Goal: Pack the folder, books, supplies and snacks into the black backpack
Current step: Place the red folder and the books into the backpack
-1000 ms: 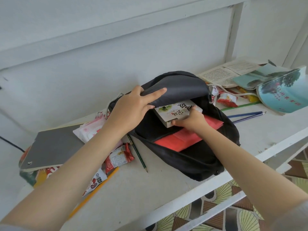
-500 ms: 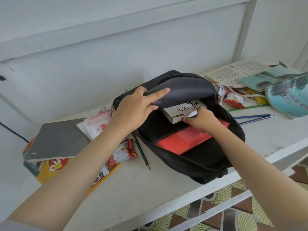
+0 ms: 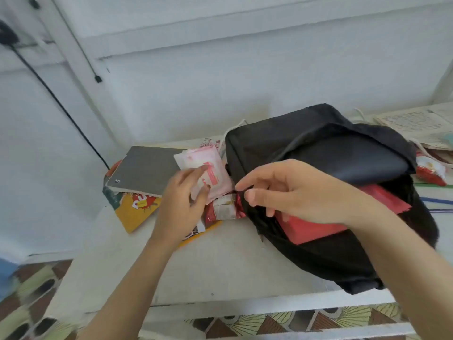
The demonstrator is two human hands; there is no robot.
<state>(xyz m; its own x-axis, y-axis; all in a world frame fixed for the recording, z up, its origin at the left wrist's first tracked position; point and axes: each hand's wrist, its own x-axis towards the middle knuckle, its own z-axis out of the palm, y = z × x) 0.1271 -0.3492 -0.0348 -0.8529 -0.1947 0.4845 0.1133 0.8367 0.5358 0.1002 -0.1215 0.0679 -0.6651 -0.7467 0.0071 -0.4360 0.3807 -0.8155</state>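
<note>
Since the earlier frames, the left grip has left the backpack flap and now pinches a pink-and-white soft packet between thumb and fingers. The white book is no longer in sight. The right grip hangs over the bag's mouth, fingers loosely bent, with nothing seen in it. The black backpack lies on the white desk, its flap slumped across the opening and a red folder showing inside. The pink packet lies just left of the backpack, overlapping a grey notebook, with a red snack packet directly below it. A yellow book lies under the notebook.
</note>
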